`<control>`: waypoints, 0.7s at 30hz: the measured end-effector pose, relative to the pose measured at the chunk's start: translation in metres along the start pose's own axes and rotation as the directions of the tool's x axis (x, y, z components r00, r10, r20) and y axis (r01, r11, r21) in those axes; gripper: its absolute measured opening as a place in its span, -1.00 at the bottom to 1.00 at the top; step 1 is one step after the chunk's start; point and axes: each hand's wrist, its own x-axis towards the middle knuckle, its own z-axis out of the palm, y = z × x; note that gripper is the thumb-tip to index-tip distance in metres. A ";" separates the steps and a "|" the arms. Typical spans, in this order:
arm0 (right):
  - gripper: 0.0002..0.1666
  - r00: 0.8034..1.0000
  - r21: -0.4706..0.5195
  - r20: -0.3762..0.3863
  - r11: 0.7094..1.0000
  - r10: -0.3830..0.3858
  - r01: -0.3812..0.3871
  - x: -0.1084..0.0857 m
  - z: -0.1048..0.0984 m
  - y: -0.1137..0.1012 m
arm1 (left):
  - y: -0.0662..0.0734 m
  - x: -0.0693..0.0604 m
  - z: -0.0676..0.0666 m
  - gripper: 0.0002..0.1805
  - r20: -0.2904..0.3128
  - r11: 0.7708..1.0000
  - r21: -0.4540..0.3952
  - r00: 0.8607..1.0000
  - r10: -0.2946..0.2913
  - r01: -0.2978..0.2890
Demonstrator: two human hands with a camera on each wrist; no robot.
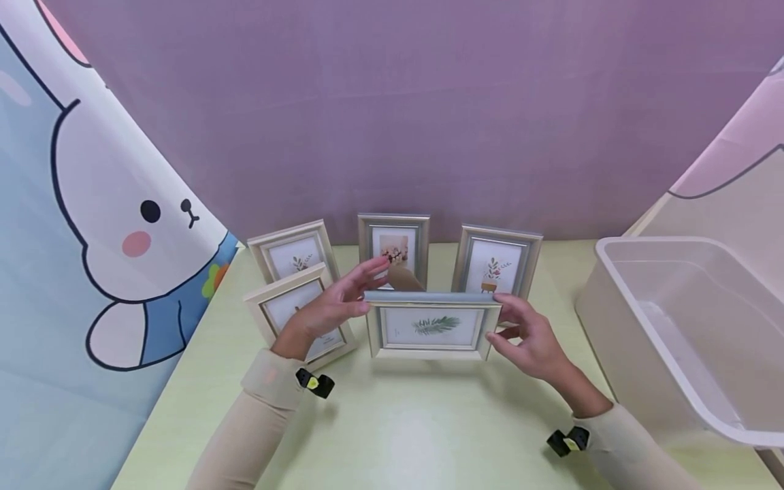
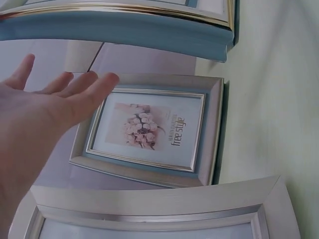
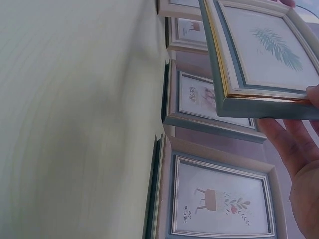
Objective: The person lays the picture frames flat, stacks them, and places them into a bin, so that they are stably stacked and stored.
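Note:
A frame with a green leaf print [image 1: 435, 325] is held sideways above the table, its picture facing the head camera. My right hand [image 1: 531, 338] grips its right end, thumb in front and fingers behind. At the left end, my left hand's [image 1: 333, 303] thumb touches the edge, while the other fingers are spread and extended; the left wrist view shows those fingers [image 2: 75, 97] straight, off the frame. A brown flap [image 1: 405, 279] sticks up behind the held frame. Beyond stands a flower photo frame [image 1: 425, 235], partly hidden; its "free style" print [image 2: 144, 130] shows in the left wrist view.
Two cream frames [image 1: 254, 246] [image 1: 263, 294] stand at the left, one before the other. A plant-print frame [image 1: 531, 262] stands at the back right. A large beige bin [image 1: 643, 381] is on the right. A purple curtain [image 1: 429, 122] hangs behind the pale green table [image 1: 404, 435].

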 end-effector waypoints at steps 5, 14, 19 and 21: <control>-0.05 1.000 -0.010 0.009 1.000 0.000 0.000 0.000 0.000 0.002 | 0.005 -0.003 0.001 0.05 -0.063 0.997 0.071 0.998 -0.025 0.029; -0.08 1.000 -0.020 0.016 1.000 -0.005 0.005 0.001 0.001 0.002 | 0.011 -0.012 0.007 -0.22 -0.204 0.982 0.137 0.973 -0.104 0.134; -0.09 1.000 -0.029 0.014 0.999 0.015 -0.014 0.001 0.002 0.001 | 0.013 -0.015 0.011 -0.37 -0.297 0.958 0.223 0.949 -0.107 0.178; -0.09 1.000 -0.032 0.016 0.999 0.021 -0.021 0.001 0.002 0.001 | 0.013 -0.016 0.012 -0.43 -0.319 0.951 0.254 0.944 -0.090 0.176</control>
